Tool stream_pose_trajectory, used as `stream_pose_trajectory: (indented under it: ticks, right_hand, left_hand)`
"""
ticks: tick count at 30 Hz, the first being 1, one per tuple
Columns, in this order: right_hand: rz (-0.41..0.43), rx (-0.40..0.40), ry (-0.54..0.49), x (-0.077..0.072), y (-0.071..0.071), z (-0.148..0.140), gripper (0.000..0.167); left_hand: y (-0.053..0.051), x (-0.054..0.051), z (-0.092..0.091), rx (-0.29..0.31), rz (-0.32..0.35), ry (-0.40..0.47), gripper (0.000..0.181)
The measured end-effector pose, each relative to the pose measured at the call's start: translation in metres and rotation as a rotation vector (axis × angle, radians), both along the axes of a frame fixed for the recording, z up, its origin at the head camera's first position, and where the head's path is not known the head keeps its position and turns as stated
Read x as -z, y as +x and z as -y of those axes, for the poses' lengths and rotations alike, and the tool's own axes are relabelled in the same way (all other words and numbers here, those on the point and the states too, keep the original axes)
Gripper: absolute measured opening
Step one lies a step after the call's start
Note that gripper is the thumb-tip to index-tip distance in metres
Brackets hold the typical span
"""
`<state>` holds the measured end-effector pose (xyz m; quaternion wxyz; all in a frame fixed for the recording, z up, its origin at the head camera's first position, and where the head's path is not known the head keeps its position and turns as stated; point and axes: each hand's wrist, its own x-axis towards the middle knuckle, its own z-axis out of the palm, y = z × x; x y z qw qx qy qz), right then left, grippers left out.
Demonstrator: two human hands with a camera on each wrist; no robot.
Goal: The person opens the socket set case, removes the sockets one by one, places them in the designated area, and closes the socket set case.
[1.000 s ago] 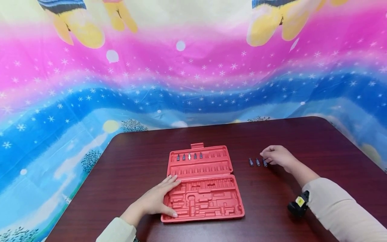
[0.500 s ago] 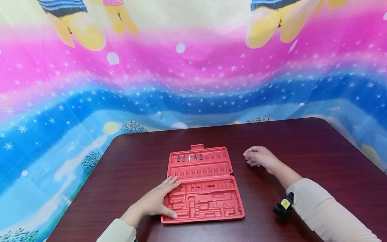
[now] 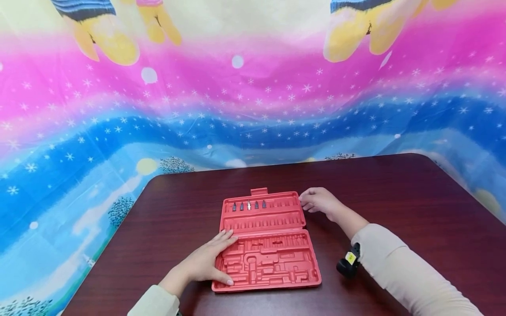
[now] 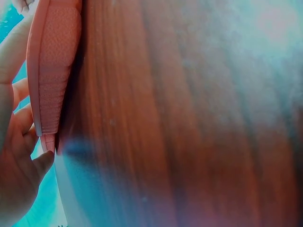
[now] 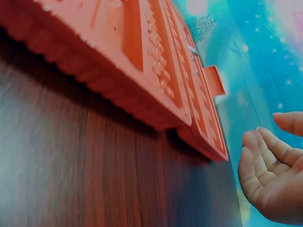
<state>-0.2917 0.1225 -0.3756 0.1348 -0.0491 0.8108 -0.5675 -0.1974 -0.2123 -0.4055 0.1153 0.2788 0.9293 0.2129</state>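
In the head view a red plastic bit case (image 3: pixel 269 267) lies unfolded on the table. My left hand (image 3: pixel 203 259) rests on its left edge, fingers spread, thumb over the lower tray. Several dark screwdriver bits (image 3: pixel 242 206) and one silvery bit (image 3: pixel 249 205) sit in the lid's upper row, towards the left. My right hand (image 3: pixel 319 202) is at the lid's right edge. In the right wrist view its fingers (image 5: pixel 251 165) are loosely bent, apart from the thumb, and nothing shows between them. The loose bits on the table are not visible now; the right hand and forearm cover that area.
The dark wooden table (image 3: pixel 189 197) reaches back to a printed curtain (image 3: pixel 253 109). A latch tab (image 3: pixel 259 191) sticks out from the lid's far edge. A black wrist camera (image 3: pixel 348 265) hangs from the right sleeve (image 3: pixel 383 245).
My right hand has moved left, from beside the loose bits on the table, across them, to the lid's right edge. The left hand and the case have stayed put.
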Motion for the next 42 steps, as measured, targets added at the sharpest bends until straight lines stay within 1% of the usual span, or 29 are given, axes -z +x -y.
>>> stream_pose_trajectory:
  ticks: [7, 15, 20, 25, 29, 31, 36, 42]
  right_hand:
    - [0.035, -0.038, -0.046, 0.002, -0.007, 0.018, 0.031]
    - [0.056, -0.026, -0.052, 0.002, -0.02, 0.041, 0.028]
    - [0.065, -0.028, -0.051, 0.002, -0.03, 0.056, 0.028]
    - [0.083, -0.043, -0.061, 0.006, -0.038, 0.07, 0.027]
    - [0.089, -0.066, -0.076, 0.011, -0.044, 0.079, 0.024]
    - [0.092, -0.062, -0.079, 0.011, -0.046, 0.083, 0.022]
    - [0.093, -0.055, -0.011, 0.013, -0.052, 0.093, 0.023]
    - [0.087, -0.041, 0.124, 0.014, -0.057, 0.104, 0.021]
  left_hand:
    - [0.0, 0.001, 0.001, 0.004, -0.011, -0.004, 0.099]
    - [-0.001, 0.001, 0.002, 0.003, -0.02, -0.002, 0.1]
    - [-0.001, 0.001, 0.001, -0.003, -0.009, -0.009, 0.099]
    - [-0.001, 0.0, 0.0, -0.007, 0.004, -0.012, 0.099]
    - [-0.001, 0.0, 0.0, 0.001, -0.002, -0.017, 0.099]
    - [-0.001, 0.0, 0.0, 0.004, -0.004, -0.017, 0.099]
    - [-0.001, 0.0, 0.001, -0.001, -0.006, -0.009, 0.099]
    - [-0.002, 0.001, 0.002, 0.012, -0.038, -0.013, 0.1]
